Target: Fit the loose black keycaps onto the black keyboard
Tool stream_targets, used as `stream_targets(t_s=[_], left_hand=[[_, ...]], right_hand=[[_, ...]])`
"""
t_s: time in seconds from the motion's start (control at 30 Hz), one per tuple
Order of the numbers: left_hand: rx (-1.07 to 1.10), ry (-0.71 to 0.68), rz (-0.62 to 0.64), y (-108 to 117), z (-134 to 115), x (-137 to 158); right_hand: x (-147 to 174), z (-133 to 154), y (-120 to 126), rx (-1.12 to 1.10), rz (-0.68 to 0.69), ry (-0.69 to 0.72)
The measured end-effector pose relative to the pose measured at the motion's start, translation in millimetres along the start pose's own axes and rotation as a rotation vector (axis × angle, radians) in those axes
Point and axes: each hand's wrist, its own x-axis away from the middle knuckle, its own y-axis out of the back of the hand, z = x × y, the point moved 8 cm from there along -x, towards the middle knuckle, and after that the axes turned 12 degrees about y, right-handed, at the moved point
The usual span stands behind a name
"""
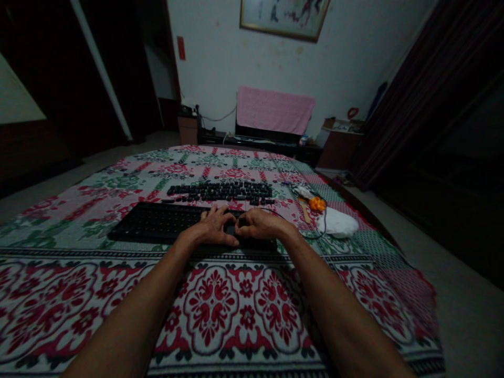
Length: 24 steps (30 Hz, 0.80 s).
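A black computer keyboard (pixel 147 220) lies on the patterned cloth, its left part bare of keycaps. My left hand (pixel 214 226) rests on it right of the middle, fingers spread and thumb stretched out to the right. Close beside it, my right hand (pixel 258 224) is closed in a pinch low over the keyboard's right part. What its fingertips hold, if anything, is too dark and small to make out. Behind the keyboard, many loose black keycaps (pixel 220 190) are laid out in rows.
The floral cloth (pixel 212 310) covers the table. To the right are a white plastic bag (pixel 338 223), an orange bundle (pixel 317 203), a small wooden stick (pixel 304 211) and a black cable (pixel 323 228). A pink cloth (pixel 273 110) hangs over a screen by the far wall.
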Motion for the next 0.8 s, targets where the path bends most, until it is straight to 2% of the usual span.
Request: stream_targets(t_s=[0.2,0.27,0.37,0.5,0.63,0.7,0.8], left_hand=[[-0.026,-0.007,-0.001,-1,-2,-1],[-0.022,-0.002,-0.007,-1,-2,-1],[0.002,-0.001,0.001,0,-1,-1],[0.068,-0.028,-0.017,6,0,1],[0.311,-0.208,-0.089,20,-13,5],[0.443,-0.280,-0.073,22,-20,5],[0.574,-0.248,-0.004,16,-21,2]], right_hand=[[-14,26,15,0.296,0.071,-0.029],[-18,31,22,0.314,0.077,-0.032],[-15,29,29,0.198,0.023,-0.017],[-1,7,31,-0.130,-0.201,0.049],[8,-19,24,-0.290,-0.378,0.100],[10,-26,23,-0.331,-0.448,0.107],[10,-27,25,-0.379,-0.498,0.135]])
